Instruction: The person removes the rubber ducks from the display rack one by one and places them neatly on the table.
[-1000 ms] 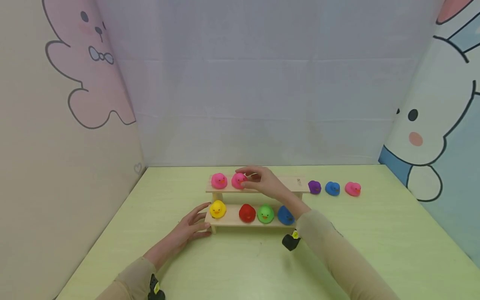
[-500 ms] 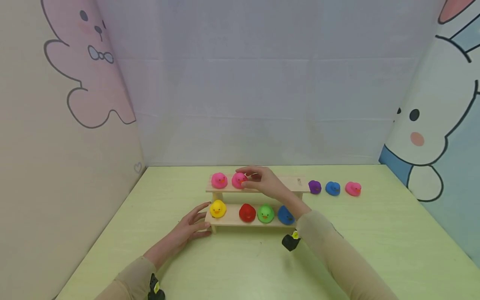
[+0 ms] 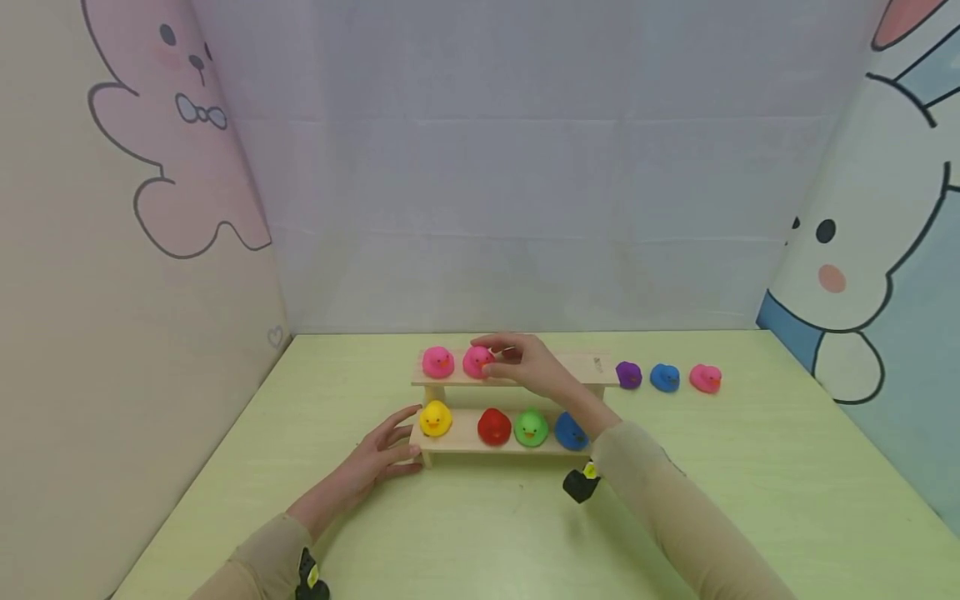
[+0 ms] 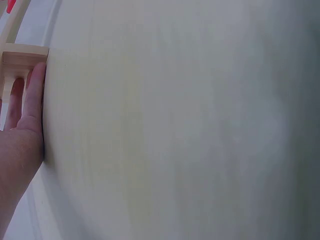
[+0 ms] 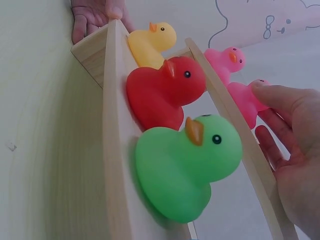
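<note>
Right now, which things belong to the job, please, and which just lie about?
In the job, apparently: wooden shelf, pink duck pinched by the right hand, other shelved ducks.
Maybe lying about: tabletop purple duck, tabletop blue duck, tabletop pink duck.

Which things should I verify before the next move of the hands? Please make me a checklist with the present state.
1. Right hand placed at the second pink duck: ok, thumb against it.
2. Grip firm: cannot tell; pictures do not show force.
3. Second pink duck upright on the upper shelf: ok.
4. Left hand touching the wooden rack: ok, at its left end.
5. Lower row evenly spaced: not ok, wider gap between yellow duck and red duck.
6. All ducks on the rack: not ok; a purple duck, blue duck and third pink duck are on the table.
</note>
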Action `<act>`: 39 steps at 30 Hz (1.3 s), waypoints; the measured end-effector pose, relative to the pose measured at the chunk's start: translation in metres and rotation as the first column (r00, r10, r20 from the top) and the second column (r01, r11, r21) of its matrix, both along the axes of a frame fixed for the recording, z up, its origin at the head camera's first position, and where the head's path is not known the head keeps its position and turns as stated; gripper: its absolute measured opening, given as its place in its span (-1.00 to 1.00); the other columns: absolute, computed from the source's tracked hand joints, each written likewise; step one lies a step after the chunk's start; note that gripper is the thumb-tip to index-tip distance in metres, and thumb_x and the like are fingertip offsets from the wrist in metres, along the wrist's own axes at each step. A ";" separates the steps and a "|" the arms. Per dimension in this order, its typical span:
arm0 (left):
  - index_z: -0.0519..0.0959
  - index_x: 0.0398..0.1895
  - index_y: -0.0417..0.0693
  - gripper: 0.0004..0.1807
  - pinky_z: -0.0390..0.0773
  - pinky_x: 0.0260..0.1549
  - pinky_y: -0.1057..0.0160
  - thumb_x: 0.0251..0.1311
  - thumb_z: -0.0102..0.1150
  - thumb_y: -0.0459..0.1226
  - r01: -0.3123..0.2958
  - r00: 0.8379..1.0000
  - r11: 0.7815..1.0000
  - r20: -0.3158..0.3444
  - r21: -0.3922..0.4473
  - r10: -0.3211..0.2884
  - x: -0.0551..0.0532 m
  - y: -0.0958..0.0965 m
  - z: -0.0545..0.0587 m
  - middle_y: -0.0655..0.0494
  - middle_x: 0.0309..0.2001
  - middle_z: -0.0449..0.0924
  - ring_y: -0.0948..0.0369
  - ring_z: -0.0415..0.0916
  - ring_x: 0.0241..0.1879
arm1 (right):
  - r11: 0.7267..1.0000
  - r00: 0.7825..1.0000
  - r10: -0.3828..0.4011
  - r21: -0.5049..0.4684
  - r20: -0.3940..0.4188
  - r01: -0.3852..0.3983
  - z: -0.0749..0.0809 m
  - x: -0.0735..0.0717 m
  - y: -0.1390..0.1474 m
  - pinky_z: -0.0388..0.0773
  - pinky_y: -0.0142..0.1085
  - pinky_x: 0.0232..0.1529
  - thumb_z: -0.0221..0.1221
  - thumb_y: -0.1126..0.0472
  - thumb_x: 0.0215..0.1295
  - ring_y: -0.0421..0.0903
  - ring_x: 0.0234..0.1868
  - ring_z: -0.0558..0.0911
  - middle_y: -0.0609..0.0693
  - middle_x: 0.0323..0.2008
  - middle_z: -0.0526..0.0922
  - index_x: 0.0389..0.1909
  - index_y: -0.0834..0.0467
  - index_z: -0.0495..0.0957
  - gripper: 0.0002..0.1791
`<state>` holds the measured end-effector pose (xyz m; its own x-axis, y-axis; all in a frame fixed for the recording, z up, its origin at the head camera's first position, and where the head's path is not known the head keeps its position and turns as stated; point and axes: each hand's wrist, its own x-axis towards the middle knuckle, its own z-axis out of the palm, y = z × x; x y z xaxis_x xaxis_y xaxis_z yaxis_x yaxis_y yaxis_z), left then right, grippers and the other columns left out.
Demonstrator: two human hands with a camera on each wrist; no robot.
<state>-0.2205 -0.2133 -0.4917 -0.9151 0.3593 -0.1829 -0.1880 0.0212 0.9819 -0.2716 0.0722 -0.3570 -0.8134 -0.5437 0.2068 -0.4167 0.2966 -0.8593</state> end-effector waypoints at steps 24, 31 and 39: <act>0.06 0.36 0.20 -0.25 0.48 -0.02 0.04 0.14 0.18 -0.24 0.003 1.000 1.000 0.023 0.009 -0.003 0.012 0.005 0.020 -0.17 0.26 0.16 0.01 0.42 0.06 | 0.977 0.988 -0.152 -0.149 0.008 0.152 0.003 -0.023 0.058 0.47 -0.25 0.04 0.23 0.13 0.14 -0.09 0.01 0.49 -0.10 0.03 0.50 0.12 -0.11 0.46 -0.53; 0.07 0.35 0.26 -0.28 0.49 -0.04 0.05 0.16 0.15 -0.25 -0.013 1.000 1.000 0.015 0.006 0.013 0.006 0.002 0.008 -0.14 0.27 0.17 0.01 0.42 0.06 | 0.965 0.981 -0.195 -0.176 0.009 0.193 0.009 -0.026 0.085 0.49 -0.24 -0.01 0.24 0.07 0.12 -0.01 -0.03 0.52 -0.06 0.01 0.49 0.13 -0.13 0.44 -0.51; 0.10 0.34 0.27 -0.31 0.50 -0.04 0.05 0.17 0.13 -0.27 -0.015 1.000 1.000 -0.002 0.005 0.015 0.004 0.001 0.003 -0.11 0.25 0.21 0.01 0.43 0.06 | 0.958 0.973 -0.230 -0.188 -0.038 0.219 0.011 -0.024 0.106 0.50 -0.32 -0.03 0.22 0.06 0.14 -0.08 0.00 0.50 -0.05 0.03 0.50 0.15 -0.08 0.42 -0.50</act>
<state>-0.2163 -0.2119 -0.4884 -0.9208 0.3465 -0.1792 -0.1861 0.0136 0.9824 -0.2954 0.1781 -0.3459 -0.8937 -0.2978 0.3357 -0.4084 0.2296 -0.8835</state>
